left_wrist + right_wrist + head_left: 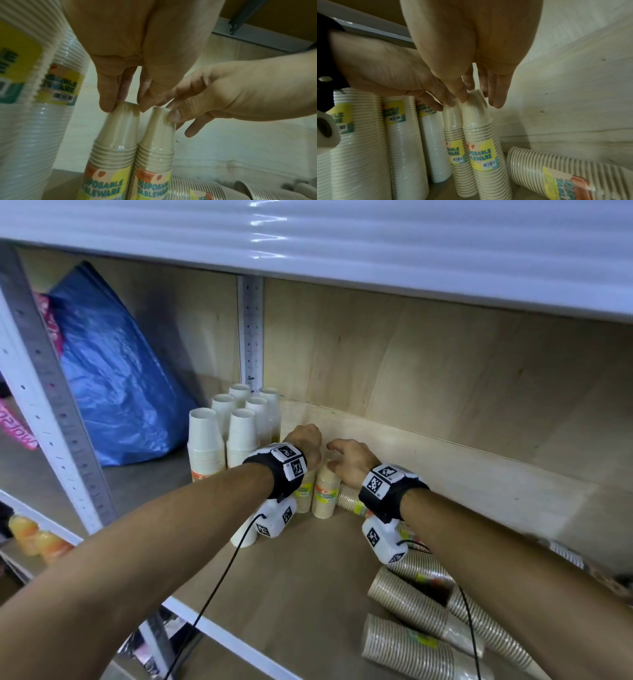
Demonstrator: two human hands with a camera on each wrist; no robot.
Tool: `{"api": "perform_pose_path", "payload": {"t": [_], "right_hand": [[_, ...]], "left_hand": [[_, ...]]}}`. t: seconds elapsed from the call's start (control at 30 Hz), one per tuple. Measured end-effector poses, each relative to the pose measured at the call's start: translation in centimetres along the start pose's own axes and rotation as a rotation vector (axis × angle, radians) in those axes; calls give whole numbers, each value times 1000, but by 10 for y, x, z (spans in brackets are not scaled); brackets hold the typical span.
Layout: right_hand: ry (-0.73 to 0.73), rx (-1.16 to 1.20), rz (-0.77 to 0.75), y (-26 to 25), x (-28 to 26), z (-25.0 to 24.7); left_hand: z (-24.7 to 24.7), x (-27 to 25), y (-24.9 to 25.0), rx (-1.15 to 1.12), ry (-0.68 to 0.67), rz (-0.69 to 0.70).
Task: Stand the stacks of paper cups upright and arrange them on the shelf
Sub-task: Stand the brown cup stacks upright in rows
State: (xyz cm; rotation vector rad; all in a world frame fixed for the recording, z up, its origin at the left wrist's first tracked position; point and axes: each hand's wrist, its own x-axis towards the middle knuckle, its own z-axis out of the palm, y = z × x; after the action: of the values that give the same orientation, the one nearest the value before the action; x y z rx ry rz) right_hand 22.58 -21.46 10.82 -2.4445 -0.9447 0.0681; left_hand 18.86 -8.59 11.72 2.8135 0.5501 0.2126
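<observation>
On the wooden shelf (308, 570), far over at nine o'clock from my hands, I see a blue plastic bag (120, 378) leaning against the back panel. Next to it, at about ten o'clock, a cluster of white cup stacks (222, 433) stands upright, rims down, reaching back to the perforated metal upright (251, 337).

My left hand (305, 443) comes next. From the left wrist camera its fingertips (106, 105) pinch the closed top of one beige cup stack (113, 152), which stands upright in its clear wrap with a "DISPOSABLE TABLEWARE" label low on its side. Touching that stack on its right stands a second beige stack (154, 151), also upright. My right hand (349, 460) grips its top: the thumb (173, 115) presses the side of the topmost cup, other fingers curl over the top, and the little finger hangs free beside it. The two hands touch at their fingertips above the pair. In the head view the pair sits just right of the white cluster, close to the back panel.

Further round, at four o'clock from the right hand, a beige stack lies on its side (556, 171) just beside the upright pair. At five o'clock, nearer the front edge, several more beige stacks (421, 621) lie tipped over in a loose heap, overlapping one another under my right forearm.
</observation>
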Motion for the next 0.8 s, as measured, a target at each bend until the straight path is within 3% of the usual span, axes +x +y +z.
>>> {"api": "perform_pose_path", "payload": {"t": [0.13,0.3,0.5,0.8], "right_hand": [[4,-54,-1,-1,-7,-10],[-39,-109,19,8,-28,-29],[-127,-151,139,38,-76,-54],[-266,-193,298,87,-163,-58]], "left_hand": [[-11,-4,4,-62,20,16],[-31,-18,23,-143,19,177],[-38,-54,63,-116,-175,456],[-5,-119,105,-54,-484,656]]}}
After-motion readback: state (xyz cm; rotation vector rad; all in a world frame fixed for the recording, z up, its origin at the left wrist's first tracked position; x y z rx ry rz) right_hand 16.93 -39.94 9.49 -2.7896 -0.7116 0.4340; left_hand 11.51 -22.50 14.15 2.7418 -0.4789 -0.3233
